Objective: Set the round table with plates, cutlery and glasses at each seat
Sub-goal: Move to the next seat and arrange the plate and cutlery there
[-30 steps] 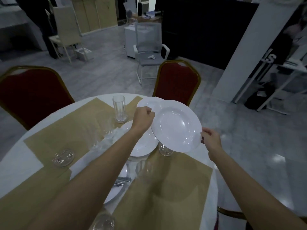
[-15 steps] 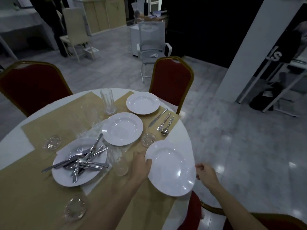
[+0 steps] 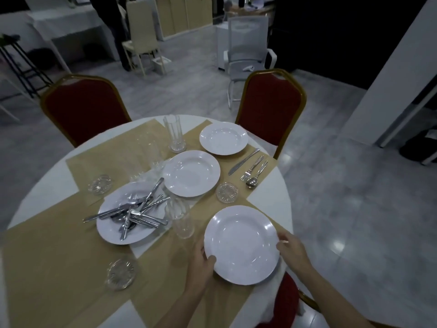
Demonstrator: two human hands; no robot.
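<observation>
Gripping a white plate [image 3: 241,245] at the round table's [image 3: 35,192] near right edge: left hand [image 3: 201,263] pinching its left rim, right hand [image 3: 292,250] curling on its right rim. Lying farther: cutlery-heaped plate [image 3: 113,230], two empty plates [image 3: 191,174], knife [image 3: 243,160].

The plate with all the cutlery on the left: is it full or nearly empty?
Full: the plate carries a loose pile of cutlery crossing its middle, handles jutting past the rim.
</observation>
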